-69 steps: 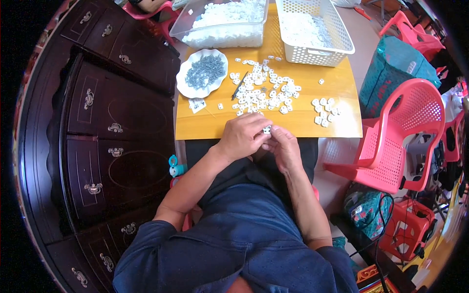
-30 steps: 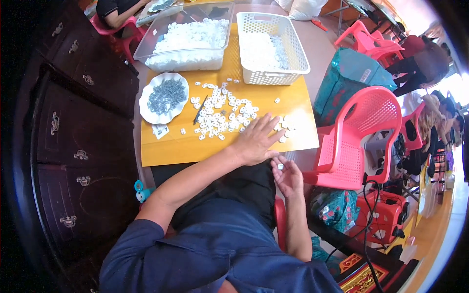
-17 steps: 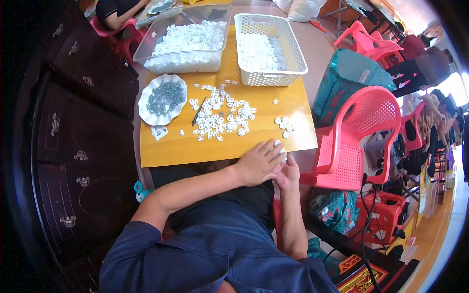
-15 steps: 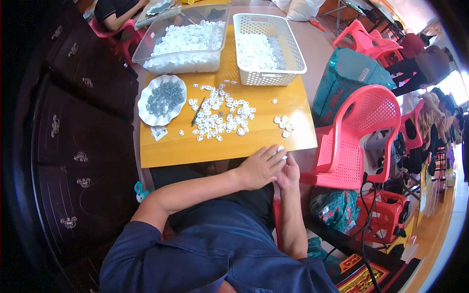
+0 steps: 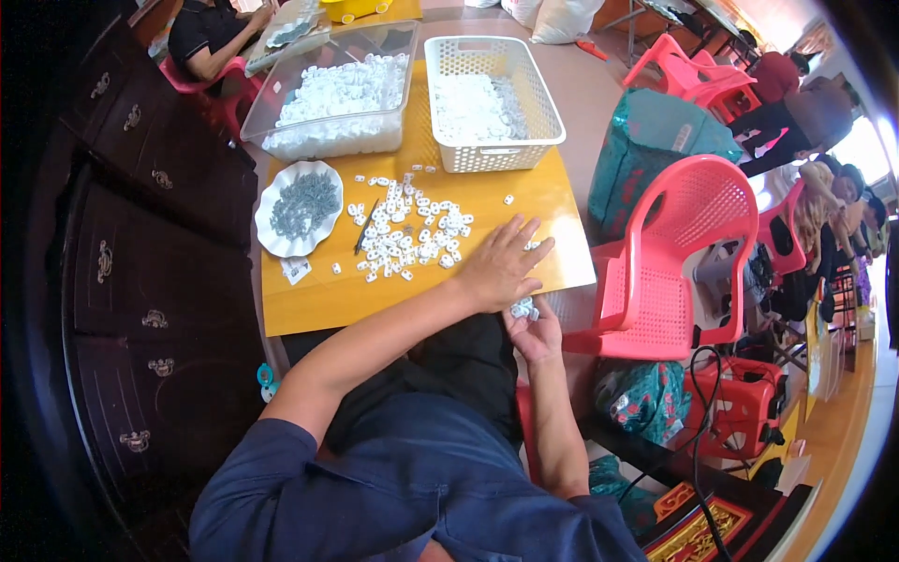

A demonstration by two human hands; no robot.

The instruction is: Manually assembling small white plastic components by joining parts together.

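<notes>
My left hand (image 5: 504, 267) lies palm down near the right front edge of the yellow tabletop (image 5: 318, 314), its fingers spread. Under and beside those fingers are a few small white plastic pieces with dark holes, mostly hidden. Just off the table's edge my right hand (image 5: 536, 335) is turned palm up and cupped around several white pieces (image 5: 524, 307). Many more such pieces (image 5: 403, 239) are scattered over the middle of the table. A thin dark tool (image 5: 366, 228) rests at the left of that spread. A wavy white dish (image 5: 270, 242) holds small grey metal-looking parts (image 5: 306, 204).
Behind the scattered pieces stand a clear plastic bin (image 5: 412, 56) and a white perforated basket (image 5: 552, 122), both with white pieces in them. A pink chair (image 5: 651, 300) is at my right; dark drawers (image 5: 173, 281) line my left. Other people (image 5: 211, 37) are farther back.
My left hand has left the right hand and moved forward onto the tabletop, spreading its fingers. The right hand, lower and uncovered, now shows the white pieces in its palm. The view has shifted slightly.
</notes>
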